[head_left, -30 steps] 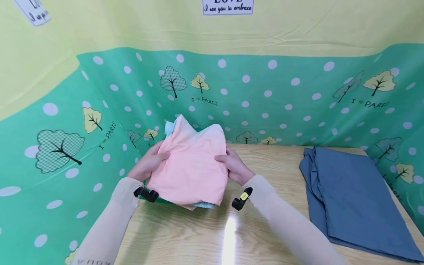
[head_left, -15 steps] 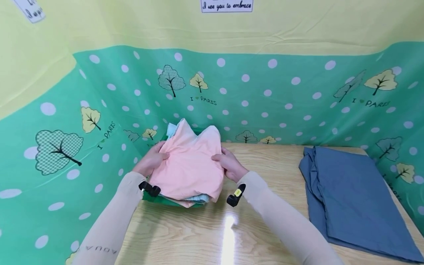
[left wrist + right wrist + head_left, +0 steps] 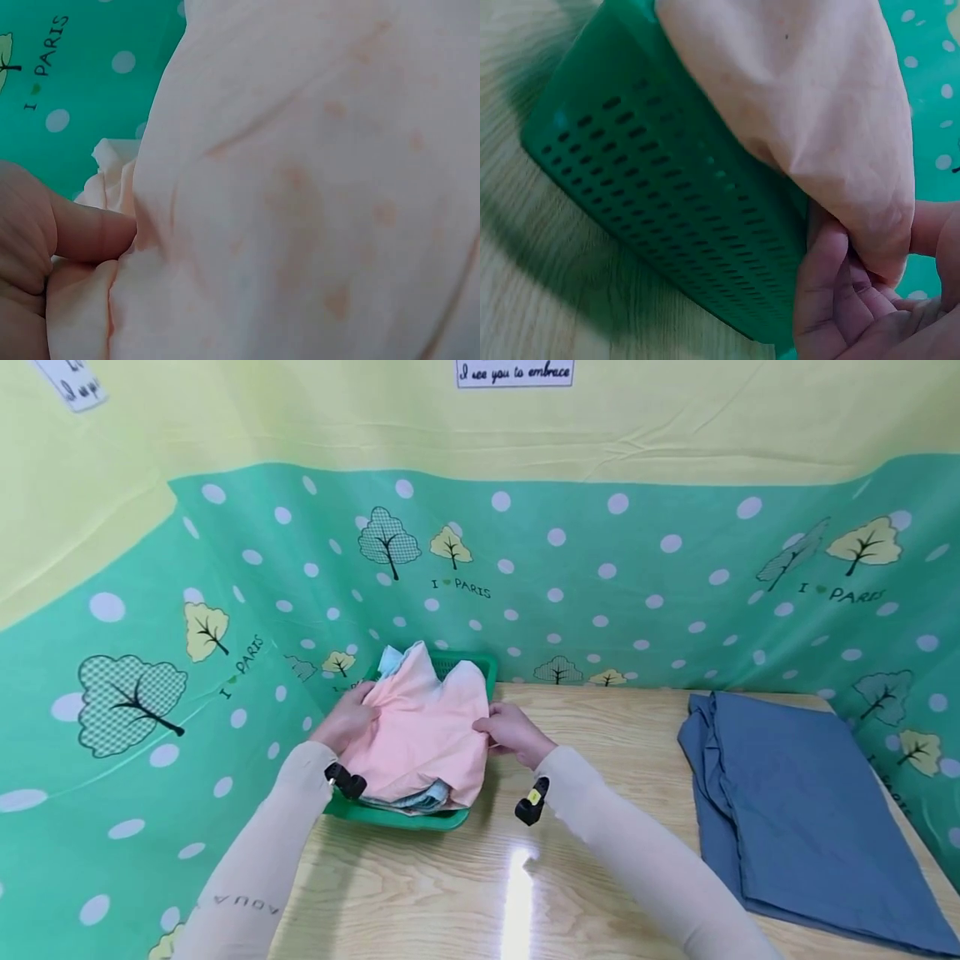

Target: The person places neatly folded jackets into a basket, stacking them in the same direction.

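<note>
A folded pink garment [image 3: 427, 727], pale blue toward its far edge and with blue cloth showing under its near edge, lies over a green perforated plastic basket [image 3: 405, 818]. My left hand [image 3: 347, 718] grips its left side, thumb on top, as the left wrist view also shows at the cloth's edge [image 3: 90, 307]. On the opposite side my right hand [image 3: 513, 732] pinches the garment's edge. In the right wrist view, the fingers [image 3: 821, 292] curl under the cloth, right beside the basket's slotted wall [image 3: 660, 180]. The garment hides most of the basket's inside.
Folded dark blue cloth [image 3: 810, 810] lies on the right of the wooden table [image 3: 600, 727]. A green and yellow printed curtain [image 3: 600, 577] hangs behind the table and along its left side, close to the basket.
Both hands have lowered the pink garment into the basket, and the right hand has shifted left. More of the basket's rim shows now. The dark blue cloth has stayed put.
</note>
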A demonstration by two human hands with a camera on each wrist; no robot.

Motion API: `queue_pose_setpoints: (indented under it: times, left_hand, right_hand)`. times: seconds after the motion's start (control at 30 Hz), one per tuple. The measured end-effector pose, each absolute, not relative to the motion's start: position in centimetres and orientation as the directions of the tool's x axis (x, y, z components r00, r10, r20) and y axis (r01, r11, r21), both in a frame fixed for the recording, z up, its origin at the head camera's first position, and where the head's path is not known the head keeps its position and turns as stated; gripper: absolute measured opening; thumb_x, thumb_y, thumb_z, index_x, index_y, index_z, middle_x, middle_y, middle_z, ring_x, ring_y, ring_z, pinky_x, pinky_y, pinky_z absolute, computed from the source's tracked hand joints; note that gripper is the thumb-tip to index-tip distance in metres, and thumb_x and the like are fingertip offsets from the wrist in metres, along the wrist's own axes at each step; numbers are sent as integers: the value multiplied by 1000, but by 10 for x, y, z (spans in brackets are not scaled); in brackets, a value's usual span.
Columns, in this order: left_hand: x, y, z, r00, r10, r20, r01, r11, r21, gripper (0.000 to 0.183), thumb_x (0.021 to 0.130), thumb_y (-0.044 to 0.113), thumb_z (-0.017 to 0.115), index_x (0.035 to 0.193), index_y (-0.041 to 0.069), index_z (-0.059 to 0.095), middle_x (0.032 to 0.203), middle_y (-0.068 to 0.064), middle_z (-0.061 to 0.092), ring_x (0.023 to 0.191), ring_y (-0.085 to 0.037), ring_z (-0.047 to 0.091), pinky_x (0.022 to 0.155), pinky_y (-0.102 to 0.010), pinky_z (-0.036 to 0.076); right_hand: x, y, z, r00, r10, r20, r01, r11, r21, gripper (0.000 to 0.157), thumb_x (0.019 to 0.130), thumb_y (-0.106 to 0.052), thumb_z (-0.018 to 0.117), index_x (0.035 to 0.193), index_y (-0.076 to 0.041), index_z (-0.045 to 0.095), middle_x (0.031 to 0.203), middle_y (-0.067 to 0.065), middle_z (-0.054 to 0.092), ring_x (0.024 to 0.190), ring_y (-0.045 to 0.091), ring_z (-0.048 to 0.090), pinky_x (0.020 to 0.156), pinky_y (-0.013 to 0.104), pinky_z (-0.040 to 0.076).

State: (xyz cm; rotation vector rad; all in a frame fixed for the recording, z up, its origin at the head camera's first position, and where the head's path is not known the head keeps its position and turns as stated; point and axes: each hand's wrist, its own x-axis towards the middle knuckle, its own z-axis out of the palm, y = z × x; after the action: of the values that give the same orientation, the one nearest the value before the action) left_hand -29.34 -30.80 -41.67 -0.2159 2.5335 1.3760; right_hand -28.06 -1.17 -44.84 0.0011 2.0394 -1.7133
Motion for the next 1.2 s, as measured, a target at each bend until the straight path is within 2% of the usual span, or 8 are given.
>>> queue_pose_setpoints:
  times: [0.23, 0.5, 0.63, 0.73, 0.83, 0.9, 1.1, 1.2]
  left_hand:
    - [-302, -307, -419, -962, -22, -271, -239, 543, 805, 62, 104, -1, 41, 163, 6, 24, 168, -21, 22, 152, -39, 24, 127, -55, 21]
    - [-302, -312, -426, -965, 7, -261, -186, 685, 705, 68, 96, -5, 39, 162, 1, 22, 167, -26, 20, 153, -44, 22, 123, -56, 26]
    - [-301, -314, -431, -960, 3, -279, -190, 726, 661, 76, 89, -10, 40, 162, 3, 22, 168, -26, 19, 150, -44, 25, 110, -51, 37]
    - [-302, -317, -433, -959, -6, -282, -187, 761, 621, 77, 87, -11, 41, 161, 4, 25, 166, -28, 20, 148, -46, 26, 97, -48, 42]
    - [-303, -319, -434, -956, -20, -291, -197, 780, 594, 77, 87, -11, 40, 161, 5, 27, 166, -29, 21, 142, -48, 29, 77, -43, 47]
    - [-304, -319, -435, -953, -33, -300, -212, 781, 587, 75, 89, -10, 38, 161, 7, 27, 166, -29, 20, 139, -48, 32, 64, -38, 47]
    - [-305, -319, -436, -956, -87, -282, -233, 807, 543, 69, 94, -6, 40, 160, 6, 29, 164, -28, 28, 127, -43, 42, 60, -34, 45]
    - [-304, -316, -436, -956, -109, -271, -243, 813, 529, 68, 95, -5, 42, 160, 7, 29, 159, -30, 34, 109, -43, 52, 55, -33, 45]
  right_hand:
    - [-276, -20, -445, -934, -264, -239, 154, 307, -939, 19, 96, -9, 61, 113, 1, 63, 80, 2, 58, 62, 12, 56, 57, 27, 51]
    - [-269, -28, -448, -963, -230, -141, -15, 570, -822, 27, 93, -23, 69, 112, -7, 58, 77, 2, 57, 67, 18, 54, 56, 28, 42]
    - [-260, -34, -448, -964, -262, -44, -133, 623, -771, 41, 92, -22, 71, 125, -7, 52, 82, 5, 61, 71, 21, 58, 59, 32, 47]
    - [-253, -40, -450, -948, -306, 93, -287, 686, -669, 46, 91, -24, 72, 129, -8, 54, 97, 7, 63, 87, 24, 59, 74, 35, 50]
    - [-245, -46, -452, -911, -357, 206, -412, 755, -511, 36, 92, -28, 72, 121, -11, 61, 107, 7, 61, 98, 26, 53, 86, 39, 46]
    - [-241, -50, -454, -886, -394, 243, -463, 783, -416, 27, 93, -32, 70, 112, -15, 65, 107, 5, 61, 97, 26, 51, 87, 40, 43]
    - [-229, -56, -461, -828, -531, 180, -561, 791, -244, 18, 97, -40, 62, 97, -24, 69, 96, -3, 59, 92, 21, 46, 87, 41, 39]
    - [-226, -56, -465, -804, -581, 125, -594, 776, -213, 18, 98, -40, 60, 89, -27, 69, 89, -7, 58, 89, 18, 45, 93, 44, 37]
